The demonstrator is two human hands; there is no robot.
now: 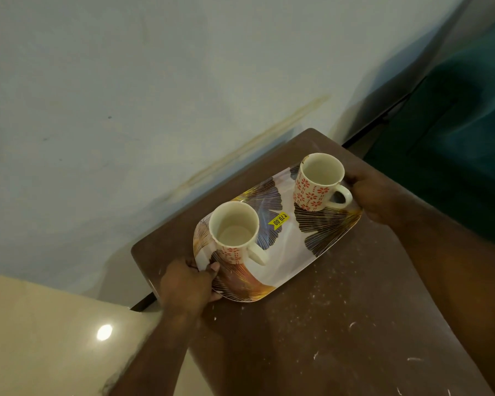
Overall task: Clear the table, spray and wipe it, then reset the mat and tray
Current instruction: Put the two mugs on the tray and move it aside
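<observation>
A: Where is the tray found?

B: It is seen over the brown bench, toward the far edge at 12 o'clock, beside the wall. Whether it is lifted cannot be told.

A: How is it held?

B: Its 7 o'clock end is gripped by the left hand, its 2 o'clock end by the right hand; the fingers are closed on the rim.

A: What is counted?

B: Two mugs are carried upright. Open, speckled bench is left toward 5 o'clock.
</observation>
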